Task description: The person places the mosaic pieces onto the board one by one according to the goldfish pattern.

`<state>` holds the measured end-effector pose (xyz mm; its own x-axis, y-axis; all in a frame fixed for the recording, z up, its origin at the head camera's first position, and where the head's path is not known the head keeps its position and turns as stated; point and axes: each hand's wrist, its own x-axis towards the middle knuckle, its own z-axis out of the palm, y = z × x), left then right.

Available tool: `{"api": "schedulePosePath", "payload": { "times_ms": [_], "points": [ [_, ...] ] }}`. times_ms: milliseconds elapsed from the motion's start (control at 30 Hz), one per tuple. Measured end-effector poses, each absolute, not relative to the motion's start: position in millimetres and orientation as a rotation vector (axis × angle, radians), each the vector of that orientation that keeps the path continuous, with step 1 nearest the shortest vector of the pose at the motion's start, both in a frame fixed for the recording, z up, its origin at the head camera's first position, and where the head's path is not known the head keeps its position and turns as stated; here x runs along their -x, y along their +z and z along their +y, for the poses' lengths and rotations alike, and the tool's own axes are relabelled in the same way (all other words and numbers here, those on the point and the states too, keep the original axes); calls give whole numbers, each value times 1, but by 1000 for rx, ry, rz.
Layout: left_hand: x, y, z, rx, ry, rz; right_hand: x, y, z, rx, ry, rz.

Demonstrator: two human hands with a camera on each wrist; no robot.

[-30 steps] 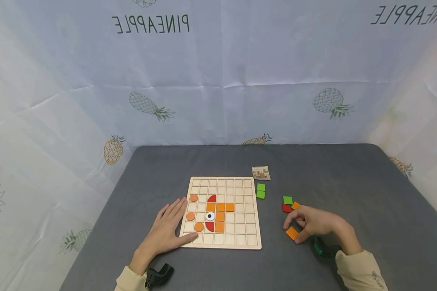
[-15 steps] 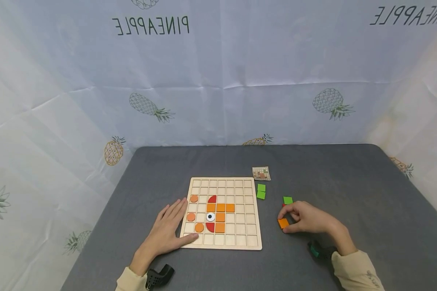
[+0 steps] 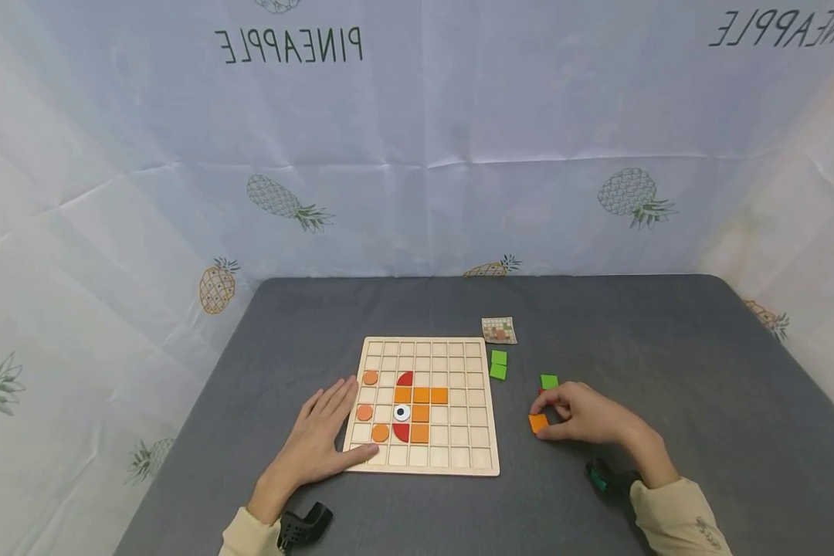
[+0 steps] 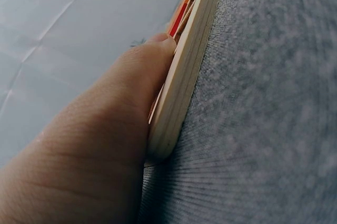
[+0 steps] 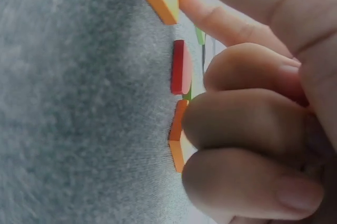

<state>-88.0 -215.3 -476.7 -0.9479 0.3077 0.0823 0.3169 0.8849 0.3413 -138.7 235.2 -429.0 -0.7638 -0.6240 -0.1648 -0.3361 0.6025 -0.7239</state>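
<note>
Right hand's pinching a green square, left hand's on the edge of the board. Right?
Wrong colour: the right hand pinches an orange square, as the head view shows. The left hand is indeed on the edge of the board.

Loose tiles [image 3: 499, 357] right of board [image 3: 439, 417]

The word PINEAPPLE [image 3: 288, 46] stands mirrored, in dark capitals, on the pale cloth [image 3: 459, 116] behind the tabletop [image 3: 632, 332], above the far edge towards its left corner. A second mirrored PINEAPPLE [image 3: 781, 28] stands above the far right corner. Markings on the right sleeve [image 3: 670, 510] are illegible.
</note>
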Motion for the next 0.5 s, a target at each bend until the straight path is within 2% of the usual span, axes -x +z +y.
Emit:
{"api": "schedulePosePath", "payload": {
  "times_ms": [500],
  "points": [
    [89, -476, -215, 509, -552, -3020, 140, -431, 233, 718, -914, 2512]
  ]
}}
